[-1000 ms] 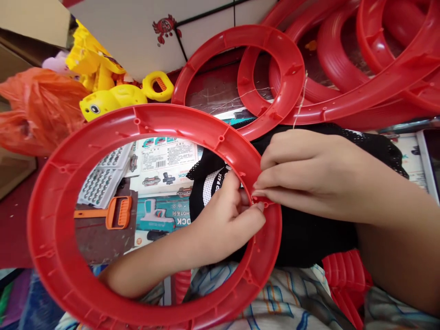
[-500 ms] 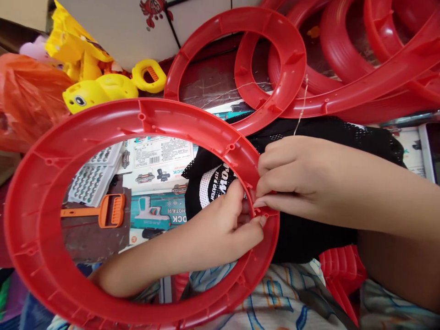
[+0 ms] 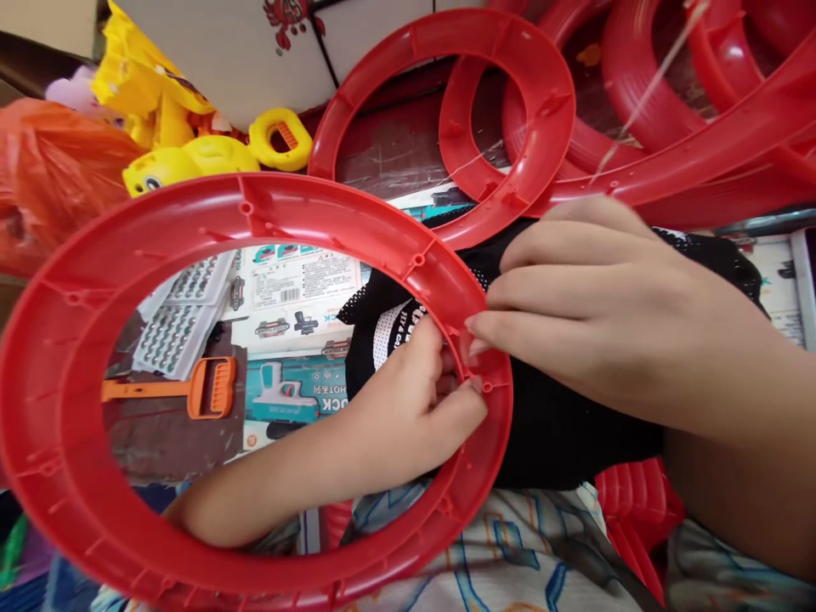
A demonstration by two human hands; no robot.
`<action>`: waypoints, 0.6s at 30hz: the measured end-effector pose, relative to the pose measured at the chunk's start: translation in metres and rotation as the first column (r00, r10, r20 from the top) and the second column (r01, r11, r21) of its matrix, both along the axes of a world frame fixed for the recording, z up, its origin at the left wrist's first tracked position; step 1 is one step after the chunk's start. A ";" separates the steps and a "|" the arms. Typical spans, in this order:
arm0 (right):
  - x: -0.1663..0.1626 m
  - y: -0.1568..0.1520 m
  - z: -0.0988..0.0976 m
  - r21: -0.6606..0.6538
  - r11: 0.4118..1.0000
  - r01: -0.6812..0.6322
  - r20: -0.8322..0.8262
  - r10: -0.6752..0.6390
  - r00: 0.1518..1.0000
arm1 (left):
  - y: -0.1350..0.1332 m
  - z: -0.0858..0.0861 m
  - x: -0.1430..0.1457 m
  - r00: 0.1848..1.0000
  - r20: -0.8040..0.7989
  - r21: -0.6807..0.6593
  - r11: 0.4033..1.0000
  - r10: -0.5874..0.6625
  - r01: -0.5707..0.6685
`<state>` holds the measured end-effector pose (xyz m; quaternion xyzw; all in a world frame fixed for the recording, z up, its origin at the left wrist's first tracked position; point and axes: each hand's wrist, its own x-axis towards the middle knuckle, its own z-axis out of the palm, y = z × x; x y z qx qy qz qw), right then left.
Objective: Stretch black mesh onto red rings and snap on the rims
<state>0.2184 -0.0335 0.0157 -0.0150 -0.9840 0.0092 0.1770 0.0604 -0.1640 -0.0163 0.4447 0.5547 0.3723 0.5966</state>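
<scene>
A large red plastic ring [image 3: 76, 425], its ribbed and pegged side facing me, stands tilted over my lap. My left hand [image 3: 421, 404] reaches through its opening and pinches the right inner rim between thumb and fingers. Close above that spot, my right hand [image 3: 592, 306] is closed in a pinch, fingertips at the ring's inside face. A thin tan string [image 3: 650, 89] rises from behind the right hand toward the upper right; the hand hides its lower part. Black printed mesh fabric [image 3: 376, 340] lies behind both hands.
More red rings and curved tracks [image 3: 535, 161] fill the back right. Yellow toys [image 3: 223, 155] and an orange plastic bag [image 3: 51, 178] sit at left. Through the ring show printed boxes [image 3: 280, 323], an orange-handled piece [image 3: 210, 387] and clear trays of small balls [image 3: 172, 336].
My right hand has shifted slightly up and away from the rim, and the string has swung to the right. The left hand keeps its grip on the ring, which has moved slightly left.
</scene>
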 end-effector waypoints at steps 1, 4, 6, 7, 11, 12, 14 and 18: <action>0.000 0.001 0.000 0.010 1.000 -0.002 -0.002 0.002 1.000 | -0.001 0.002 -0.003 0.999 -0.039 -0.007 0.999 -0.035 0.035; 0.000 0.001 0.002 -0.039 0.998 -0.043 -0.040 0.041 0.998 | -0.003 0.010 -0.011 0.981 -0.129 -0.027 0.990 -0.143 0.140; 0.000 0.000 0.003 -0.095 0.993 -0.076 -0.062 0.070 0.996 | -0.006 0.015 -0.014 0.964 -0.153 -0.079 0.975 -0.216 0.206; -0.001 -0.001 0.003 -0.118 0.989 -0.089 -0.069 0.081 0.994 | -0.007 0.016 -0.014 0.959 -0.152 -0.108 0.968 -0.240 0.225; -0.004 -0.002 0.002 -0.208 0.971 -0.119 -0.085 0.103 0.991 | -0.008 0.018 -0.013 0.949 -0.115 -0.168 0.948 -0.293 0.272; -0.005 -0.002 0.001 -0.222 0.968 -0.116 -0.078 0.101 0.992 | -0.008 0.017 -0.013 0.946 -0.114 -0.180 0.942 -0.305 0.282; -0.006 -0.001 -0.001 -0.227 0.968 -0.106 -0.047 0.097 0.994 | -0.007 0.016 -0.011 0.940 -0.121 -0.208 0.934 -0.319 0.290; -0.007 0.003 -0.004 -0.226 0.970 -0.090 -0.017 0.088 0.996 | -0.007 0.013 -0.007 0.968 0.005 -0.201 0.948 -0.251 0.247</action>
